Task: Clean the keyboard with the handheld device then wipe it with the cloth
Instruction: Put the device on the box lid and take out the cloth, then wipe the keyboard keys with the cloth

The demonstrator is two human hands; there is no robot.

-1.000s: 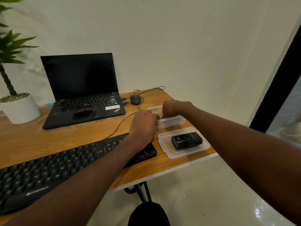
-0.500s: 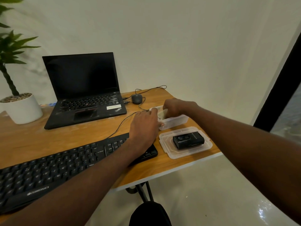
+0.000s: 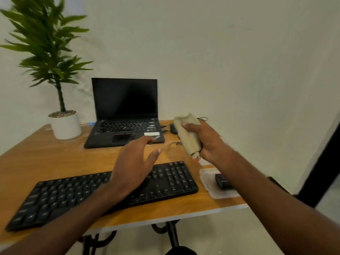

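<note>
The right hand [image 3: 206,142] is raised above the tabletop [image 3: 55,159], its fingers [image 3: 191,126] curled round a rolled beige cloth [image 3: 187,135], which is held clear of the wood. The left hand [image 3: 132,162] hovers over the black keyboard [image 3: 169,179] with fingers spread and straight, holding nothing. At the right edge of the tabletop lies a shallow clear plastic container [image 3: 209,183]; inside it rests the black handheld device [image 3: 223,181], partly hidden by the right forearm. Behind the keyboard stand an open laptop [image 3: 125,111], a mouse [image 3: 173,128] and a potted plant [image 3: 64,124].
</note>
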